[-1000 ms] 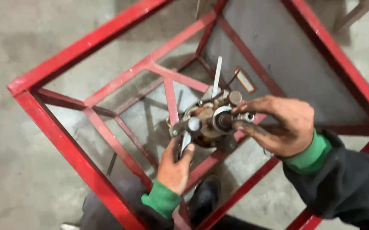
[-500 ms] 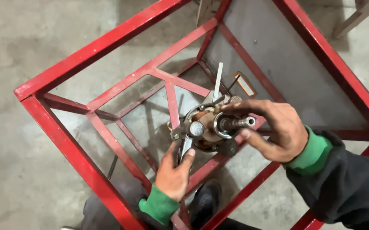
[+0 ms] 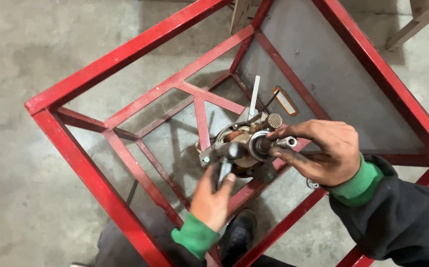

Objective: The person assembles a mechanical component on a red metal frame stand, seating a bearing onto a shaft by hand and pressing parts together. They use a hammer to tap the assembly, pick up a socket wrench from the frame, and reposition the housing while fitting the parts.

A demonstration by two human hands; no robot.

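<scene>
Motor (image 3: 241, 148) sits inside the red frame (image 3: 125, 54), near its 5 o'clock side; right hand (image 3: 323, 153) fingers pinch the shaft (image 3: 286, 142); left hand (image 3: 212, 200) fingers grip a tool handle (image 3: 223, 170) at 7 o'clock.

Only one label showed: a small rectangular tag (image 3: 285, 101), orange border with a pale centre, lying tilted on the grey panel (image 3: 323, 74) inside the red frame (image 3: 125, 54), just past the motor (image 3: 241, 143). A thin dark wire touched its near end. No packages, signs or screens.
</scene>
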